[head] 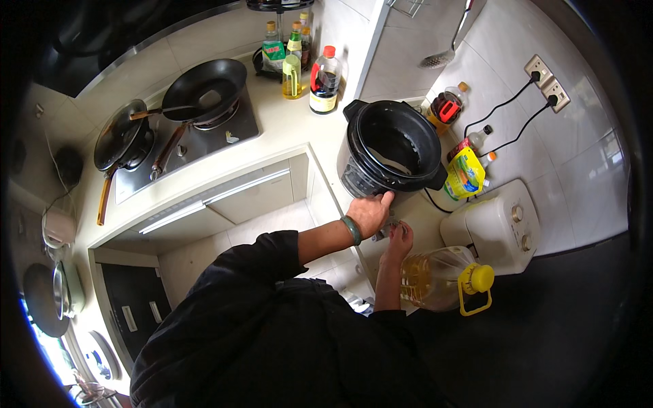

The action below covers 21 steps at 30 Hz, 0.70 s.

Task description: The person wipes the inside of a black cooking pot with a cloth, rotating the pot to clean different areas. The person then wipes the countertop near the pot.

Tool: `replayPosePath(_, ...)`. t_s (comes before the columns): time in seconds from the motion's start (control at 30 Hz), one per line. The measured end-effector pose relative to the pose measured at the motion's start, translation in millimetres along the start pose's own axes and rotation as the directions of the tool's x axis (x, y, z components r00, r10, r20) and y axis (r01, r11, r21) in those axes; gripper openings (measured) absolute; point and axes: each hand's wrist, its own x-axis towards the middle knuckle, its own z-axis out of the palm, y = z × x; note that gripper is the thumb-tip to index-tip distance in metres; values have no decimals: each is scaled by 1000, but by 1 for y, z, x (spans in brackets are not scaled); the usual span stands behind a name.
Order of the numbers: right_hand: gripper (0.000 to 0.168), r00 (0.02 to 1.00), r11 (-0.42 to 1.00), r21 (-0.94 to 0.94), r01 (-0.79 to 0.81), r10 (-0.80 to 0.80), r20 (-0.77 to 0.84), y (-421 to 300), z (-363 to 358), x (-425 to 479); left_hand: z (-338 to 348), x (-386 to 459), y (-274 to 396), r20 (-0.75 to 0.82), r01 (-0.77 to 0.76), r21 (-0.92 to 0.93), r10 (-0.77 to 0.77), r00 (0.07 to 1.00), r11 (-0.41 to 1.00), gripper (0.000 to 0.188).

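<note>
An electric pressure cooker stands lidless on the counter, its dark inner pot in place and looking wet inside. My left hand, with a green bangle at the wrist, is at the cooker's lower front edge; its grip is partly hidden. Close below it, my right hand has its fingers bent together beside a small shiny, clear item on the counter; whether the fingers hold it cannot be made out. A large oil bottle with a yellow cap lies or leans right beside my right forearm.
A cream appliance with two knobs stands right of the cooker. Bottles and a yellow pouch line the wall, near cords plugged into sockets. Left are a soy sauce bottle, a wok and a lidded pan on the gas hob.
</note>
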Motion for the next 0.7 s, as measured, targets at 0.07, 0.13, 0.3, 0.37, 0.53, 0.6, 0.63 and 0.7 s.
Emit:
replayPosePath(0.07,19,1000,1000,6,16,-16,6,2,-1,0,-1,-2,-4,-78,-19,-15,18,997,1000,36)
replayPosePath(0.13,18,1000,1000,6,22,-22,5,1,0,0,-10,4,-3,-21,92,-7,-92,996,996,37)
replayPosePath(0.3,17,1000,1000,-10,10,-10,4,3,3,1,-14,5,-1,65,176,9,-176,982,984,52)
replayPosePath(0.37,17,1000,1000,-17,16,-15,11,3,5,0,-14,3,1,117,193,10,-193,974,981,57)
replayPosePath(0.53,18,999,999,-35,22,-21,26,8,5,0,-18,1,5,233,230,28,-231,945,973,62)
replayPosePath(0.6,18,1000,997,-76,15,-13,27,9,4,0,-16,1,3,238,239,8,-234,943,971,61)
replayPosePath(0.63,18,999,998,-64,18,-16,38,9,4,-1,-15,2,2,226,238,-28,-226,948,971,59)
replayPosePath(0.7,18,998,999,-38,26,-24,60,9,5,-2,-11,4,-4,198,231,-101,-208,958,968,55)
